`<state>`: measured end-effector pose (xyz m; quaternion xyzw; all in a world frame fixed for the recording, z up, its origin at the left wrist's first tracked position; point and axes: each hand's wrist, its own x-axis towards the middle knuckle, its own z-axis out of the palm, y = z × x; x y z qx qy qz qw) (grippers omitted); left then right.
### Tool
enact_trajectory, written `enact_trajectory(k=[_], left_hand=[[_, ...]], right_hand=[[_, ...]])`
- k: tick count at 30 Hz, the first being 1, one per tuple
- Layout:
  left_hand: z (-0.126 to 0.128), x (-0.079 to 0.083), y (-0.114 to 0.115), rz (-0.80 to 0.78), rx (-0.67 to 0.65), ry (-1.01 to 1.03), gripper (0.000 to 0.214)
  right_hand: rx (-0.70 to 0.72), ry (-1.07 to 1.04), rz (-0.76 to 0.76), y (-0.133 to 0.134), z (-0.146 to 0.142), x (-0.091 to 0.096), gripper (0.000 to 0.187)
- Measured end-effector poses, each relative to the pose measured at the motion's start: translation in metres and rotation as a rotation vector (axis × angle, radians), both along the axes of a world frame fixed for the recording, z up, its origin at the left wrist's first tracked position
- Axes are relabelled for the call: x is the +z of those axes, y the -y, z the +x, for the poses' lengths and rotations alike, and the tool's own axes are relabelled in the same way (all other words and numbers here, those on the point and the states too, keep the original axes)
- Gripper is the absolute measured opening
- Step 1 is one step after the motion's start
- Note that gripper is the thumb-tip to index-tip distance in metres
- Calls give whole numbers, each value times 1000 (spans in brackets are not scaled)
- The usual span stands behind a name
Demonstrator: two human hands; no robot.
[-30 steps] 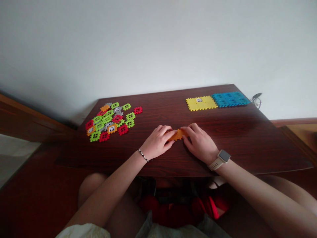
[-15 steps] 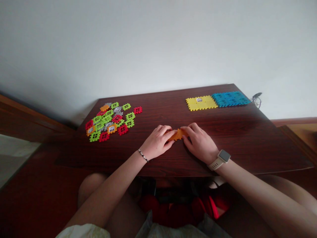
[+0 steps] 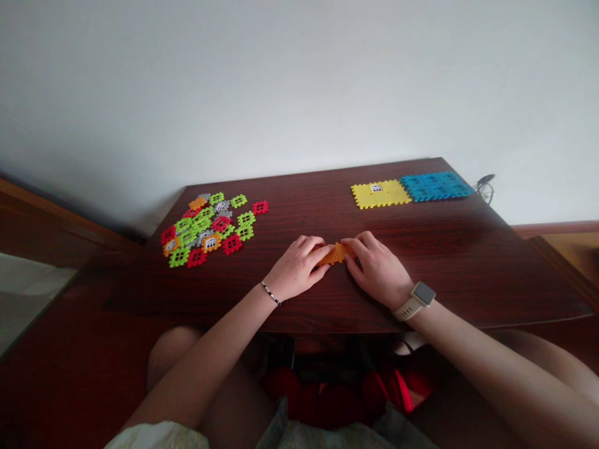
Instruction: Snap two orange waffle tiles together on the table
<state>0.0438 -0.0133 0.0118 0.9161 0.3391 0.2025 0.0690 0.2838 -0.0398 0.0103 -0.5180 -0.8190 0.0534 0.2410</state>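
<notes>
Near the front middle of the dark wooden table (image 3: 299, 312), orange interlocking plastic tiles (image 3: 337, 252) lie between my two hands. A toothed seam shows in the middle of the orange. My left hand (image 3: 299, 265) is closed on the left end, thumb and fingers pinching it. On the right end my right hand (image 3: 377, 265) pinches in the same way. The fingers cover both ends, so the full outline of the tiles is hidden.
At the left lies a loose heap of green, red, grey and orange window-shaped tiles (image 3: 203, 215). Toward the back right, a yellow panel (image 3: 393, 198) with a small white window touches a blue panel (image 3: 435, 187). A dark cable (image 3: 486, 184) hangs past the right edge; a wall (image 3: 299, 93) stands behind.
</notes>
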Motion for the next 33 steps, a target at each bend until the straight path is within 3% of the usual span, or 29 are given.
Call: enact_trajectory(k=[33], left_hand=[[0,0,0,8,4,-12,40]], right_hand=[[-15,12,-10,1,-2,2,29]])
